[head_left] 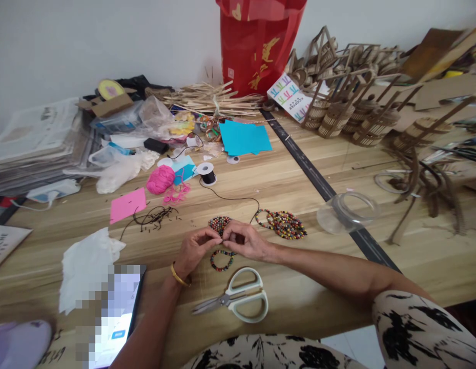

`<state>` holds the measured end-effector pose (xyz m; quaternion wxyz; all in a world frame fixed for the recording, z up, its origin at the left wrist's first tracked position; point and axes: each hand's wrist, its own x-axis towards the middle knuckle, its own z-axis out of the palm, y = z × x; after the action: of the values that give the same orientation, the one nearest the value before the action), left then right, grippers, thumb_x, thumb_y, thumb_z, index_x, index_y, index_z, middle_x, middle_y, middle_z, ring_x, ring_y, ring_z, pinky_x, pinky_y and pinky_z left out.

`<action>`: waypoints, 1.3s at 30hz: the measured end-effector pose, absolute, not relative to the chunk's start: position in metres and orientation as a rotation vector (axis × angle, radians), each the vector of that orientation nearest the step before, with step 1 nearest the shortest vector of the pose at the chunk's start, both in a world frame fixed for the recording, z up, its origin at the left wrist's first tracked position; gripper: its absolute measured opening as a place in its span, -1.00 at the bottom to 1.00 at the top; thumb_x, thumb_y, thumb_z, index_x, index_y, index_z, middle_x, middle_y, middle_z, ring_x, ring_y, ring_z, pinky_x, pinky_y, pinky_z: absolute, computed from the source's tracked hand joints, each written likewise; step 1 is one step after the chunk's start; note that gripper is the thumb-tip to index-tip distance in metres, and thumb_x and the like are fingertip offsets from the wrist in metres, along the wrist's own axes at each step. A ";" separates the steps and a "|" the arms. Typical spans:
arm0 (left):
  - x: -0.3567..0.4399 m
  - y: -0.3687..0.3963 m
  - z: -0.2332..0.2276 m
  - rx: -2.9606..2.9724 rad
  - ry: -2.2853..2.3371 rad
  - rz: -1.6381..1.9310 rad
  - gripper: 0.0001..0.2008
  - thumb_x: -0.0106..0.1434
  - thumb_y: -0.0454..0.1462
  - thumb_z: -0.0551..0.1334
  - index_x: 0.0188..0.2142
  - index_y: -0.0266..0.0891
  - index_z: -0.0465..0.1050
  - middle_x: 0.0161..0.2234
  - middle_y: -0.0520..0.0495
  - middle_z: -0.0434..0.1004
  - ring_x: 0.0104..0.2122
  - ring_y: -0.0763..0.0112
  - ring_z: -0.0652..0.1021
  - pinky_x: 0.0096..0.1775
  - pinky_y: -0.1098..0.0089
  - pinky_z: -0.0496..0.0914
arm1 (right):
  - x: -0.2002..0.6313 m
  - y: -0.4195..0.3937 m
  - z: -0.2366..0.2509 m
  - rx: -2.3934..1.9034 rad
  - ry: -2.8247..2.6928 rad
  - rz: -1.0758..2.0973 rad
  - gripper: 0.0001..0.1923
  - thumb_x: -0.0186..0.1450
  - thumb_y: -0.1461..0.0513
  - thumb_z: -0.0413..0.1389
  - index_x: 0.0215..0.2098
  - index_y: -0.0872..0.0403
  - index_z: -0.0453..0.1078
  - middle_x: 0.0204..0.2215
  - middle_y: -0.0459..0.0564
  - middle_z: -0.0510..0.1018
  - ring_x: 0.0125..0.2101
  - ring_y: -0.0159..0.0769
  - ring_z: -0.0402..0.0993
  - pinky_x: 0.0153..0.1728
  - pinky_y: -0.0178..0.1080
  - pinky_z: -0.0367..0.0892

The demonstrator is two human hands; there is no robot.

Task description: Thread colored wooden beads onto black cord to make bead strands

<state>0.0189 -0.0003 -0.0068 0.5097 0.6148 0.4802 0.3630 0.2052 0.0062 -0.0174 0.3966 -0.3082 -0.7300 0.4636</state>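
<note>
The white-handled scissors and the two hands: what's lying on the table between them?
In the head view, a small loop of coloured beads lies on the wooden table between the white-handled scissors and the hands (left hand, right hand).

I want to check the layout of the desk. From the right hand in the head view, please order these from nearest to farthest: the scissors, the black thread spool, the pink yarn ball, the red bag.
From the right hand:
1. Scissors, just below it, at the near edge.
2. Black thread spool, up and slightly left.
3. Pink yarn ball, farther left.
4. Red bag, at the back wall.
</note>
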 end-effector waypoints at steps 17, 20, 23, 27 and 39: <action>0.019 -0.001 -0.007 1.451 1.127 0.886 -0.92 0.03 -0.31 0.32 -0.51 -0.30 0.49 -0.50 0.00 0.50 -0.45 0.47 0.45 -0.34 0.48 0.32 | 0.204 0.004 -0.024 -0.739 -1.787 1.373 -0.94 0.17 0.32 0.06 -0.36 0.14 0.28 -0.59 -0.19 0.26 -0.58 -0.52 0.18 -0.57 -0.45 0.12; 0.017 0.000 -0.007 1.448 1.152 0.910 -0.91 0.02 -0.31 0.33 -0.52 -0.30 0.48 -0.50 0.00 0.49 -0.45 0.47 0.44 -0.34 0.48 0.32 | 0.205 0.004 -0.024 -0.802 -1.814 1.394 -0.93 0.20 0.27 0.05 -0.37 0.14 0.29 -0.63 -0.21 0.25 -0.63 -0.53 0.14 -0.62 -0.45 0.07; 0.017 0.001 -0.005 1.434 1.169 0.935 -0.90 0.01 -0.30 0.33 -0.53 -0.30 0.47 -0.51 0.01 0.49 -0.46 0.48 0.44 -0.36 0.49 0.32 | 0.204 0.004 -0.022 -0.827 -1.804 1.399 -0.89 0.22 0.23 0.05 -0.37 0.15 0.30 -0.63 -0.20 0.28 -0.64 -0.53 0.13 -0.62 -0.45 0.07; 0.019 0.000 -0.004 1.426 1.158 0.941 -0.91 0.00 -0.30 0.33 -0.53 -0.30 0.48 -0.52 0.01 0.49 -0.47 0.48 0.44 -0.36 0.49 0.33 | 0.203 0.004 -0.021 -0.817 -1.743 1.399 -0.87 0.19 0.23 0.09 -0.33 0.15 0.31 -0.59 -0.18 0.30 -0.62 -0.53 0.16 -0.59 -0.44 0.12; 0.019 0.001 -0.003 1.452 1.210 0.924 -0.91 0.00 -0.30 0.33 -0.53 -0.30 0.48 -0.53 0.01 0.49 -0.48 0.48 0.44 -0.38 0.49 0.33 | 0.203 0.008 -0.023 -0.782 -1.782 1.213 -0.94 0.19 0.30 0.10 -0.40 0.16 0.40 -0.47 -0.08 0.35 -0.52 -0.47 0.25 -0.49 -0.40 0.20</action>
<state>0.0186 0.0015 -0.0035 0.4960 0.5992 0.4996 0.3812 0.2035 0.0079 -0.0233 0.4118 -0.3109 -0.7082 0.4819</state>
